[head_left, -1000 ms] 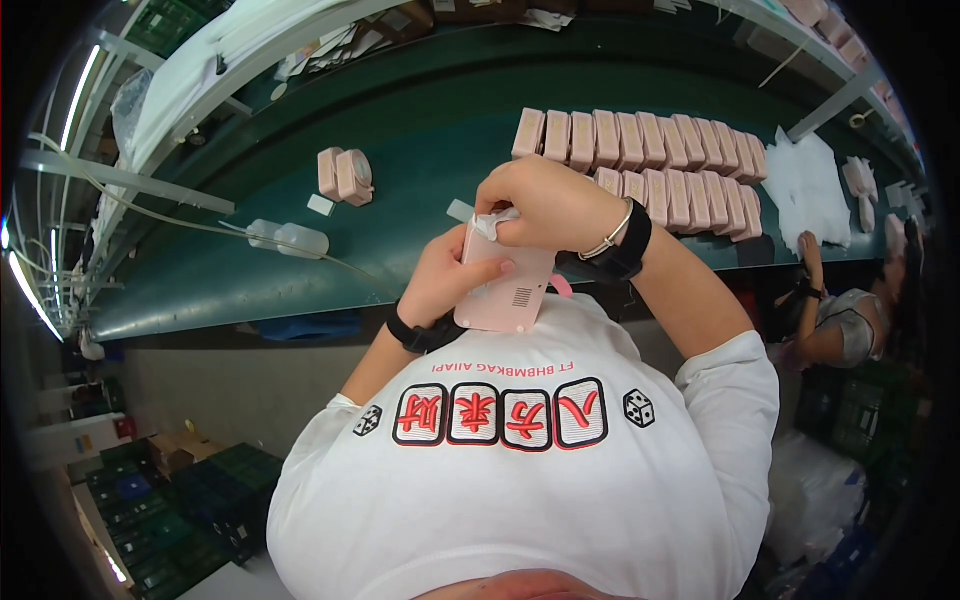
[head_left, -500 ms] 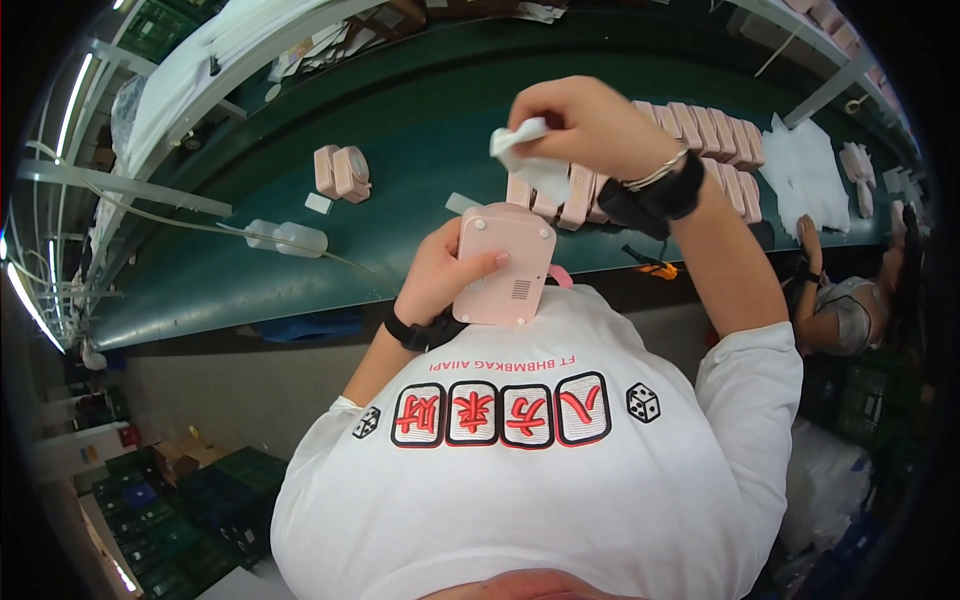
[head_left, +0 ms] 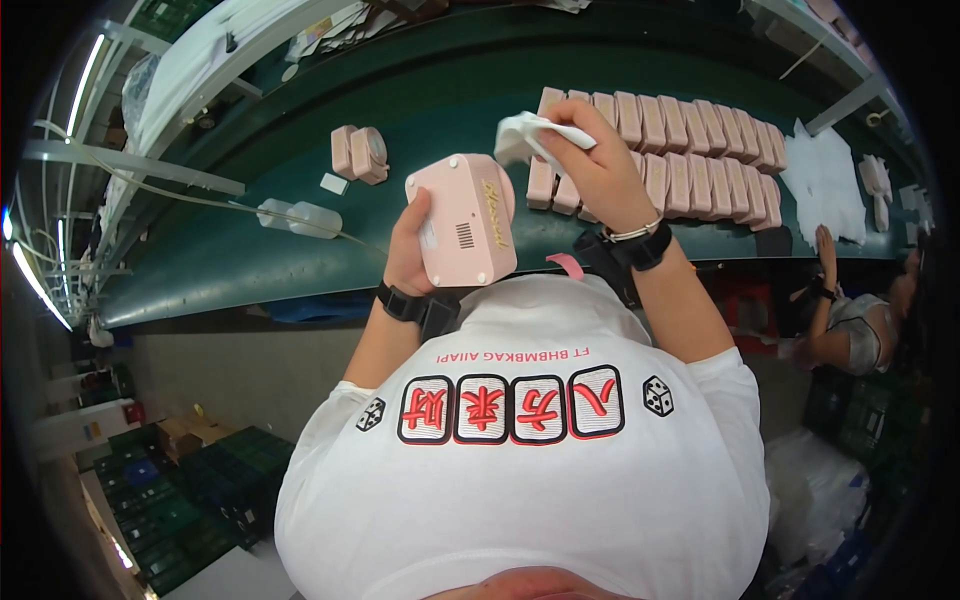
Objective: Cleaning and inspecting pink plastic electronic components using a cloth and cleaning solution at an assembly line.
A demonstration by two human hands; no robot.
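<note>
L hand (head_left: 408, 250) grips pink case (head_left: 463, 220); R hand (head_left: 598, 165) pinches white cloth (head_left: 530, 137). Pink case rows (head_left: 690, 130) behind, clear bottle (head_left: 298, 217) left on green belt (head_left: 420, 100).

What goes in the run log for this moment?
left hand: holds pink box | right hand: holds white cloth, apart from box

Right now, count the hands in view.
3. The left hand holds a pink case; the right hand pinches a white cloth beside it; a co-worker's hand is by the belt, far right. Their other hand may be hidden.
</note>
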